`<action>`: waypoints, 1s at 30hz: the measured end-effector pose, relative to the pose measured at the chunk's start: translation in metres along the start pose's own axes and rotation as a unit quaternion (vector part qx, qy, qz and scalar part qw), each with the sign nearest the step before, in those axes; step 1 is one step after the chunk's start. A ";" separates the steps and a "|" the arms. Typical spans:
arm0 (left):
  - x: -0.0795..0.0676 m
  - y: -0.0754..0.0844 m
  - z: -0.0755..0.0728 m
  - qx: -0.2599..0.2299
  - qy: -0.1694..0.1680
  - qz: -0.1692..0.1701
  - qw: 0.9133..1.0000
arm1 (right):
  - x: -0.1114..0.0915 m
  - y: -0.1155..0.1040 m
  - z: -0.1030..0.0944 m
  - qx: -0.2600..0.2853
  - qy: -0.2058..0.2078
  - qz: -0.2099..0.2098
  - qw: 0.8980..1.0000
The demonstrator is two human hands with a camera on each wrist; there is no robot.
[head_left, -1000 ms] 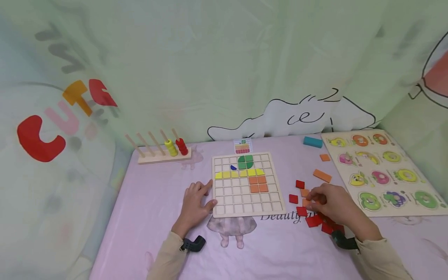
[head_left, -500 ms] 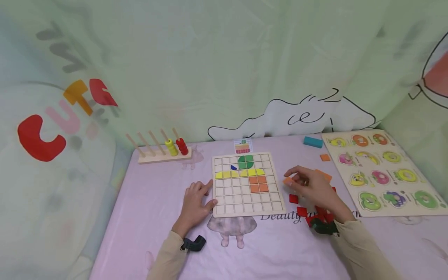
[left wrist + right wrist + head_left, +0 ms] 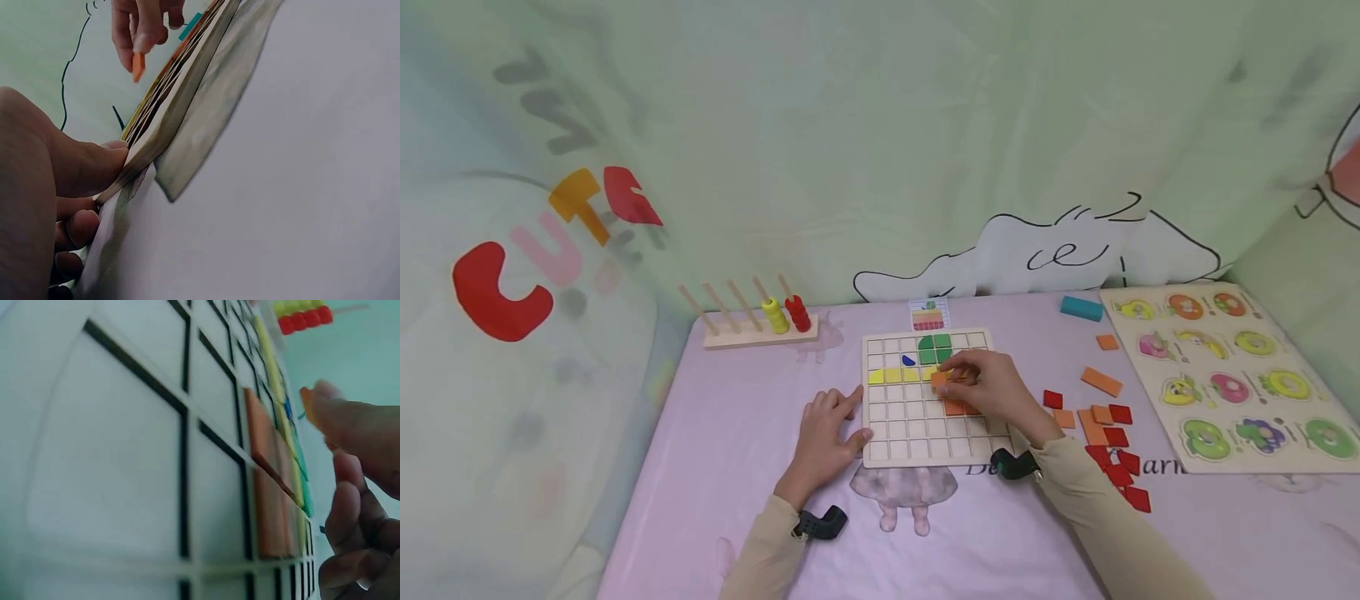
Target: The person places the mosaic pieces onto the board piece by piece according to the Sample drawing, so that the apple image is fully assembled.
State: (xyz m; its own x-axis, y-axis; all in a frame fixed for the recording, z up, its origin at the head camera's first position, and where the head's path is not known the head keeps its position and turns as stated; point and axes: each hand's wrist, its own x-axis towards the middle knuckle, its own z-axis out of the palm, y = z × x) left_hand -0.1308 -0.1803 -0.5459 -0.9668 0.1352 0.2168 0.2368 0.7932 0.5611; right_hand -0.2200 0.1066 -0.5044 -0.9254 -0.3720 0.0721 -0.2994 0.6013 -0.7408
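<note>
Over pink cloth (image 3: 700,442), right-hand fingers (image 3: 957,392) partly hide their orange tile (image 3: 938,380).

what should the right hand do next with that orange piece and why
Probably lower the orange piece into the bare cell just left of the orange tiles. The right hand pinches it above the board, the left wrist view shows it clear of the surface, and the left hand touches the board's left edge.

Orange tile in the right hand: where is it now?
In the head view, the orange tile is pinched by the right hand, at the left of that hand, above the middle of the grid board, near the yellow tiles.
</note>
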 end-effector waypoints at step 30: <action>0.001 0.000 0.000 -0.003 0.012 0.017 1.000 | 0.005 -0.011 0.008 -0.071 -0.036 -0.006 0.997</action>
State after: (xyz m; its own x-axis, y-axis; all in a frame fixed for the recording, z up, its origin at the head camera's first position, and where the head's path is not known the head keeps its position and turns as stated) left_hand -0.1323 -0.1802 -0.5462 -0.9556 0.1475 0.2552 0.2700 0.7852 0.5572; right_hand -0.2193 0.0918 -0.5012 -0.9040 -0.4266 0.0283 -0.3452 0.6892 -0.6371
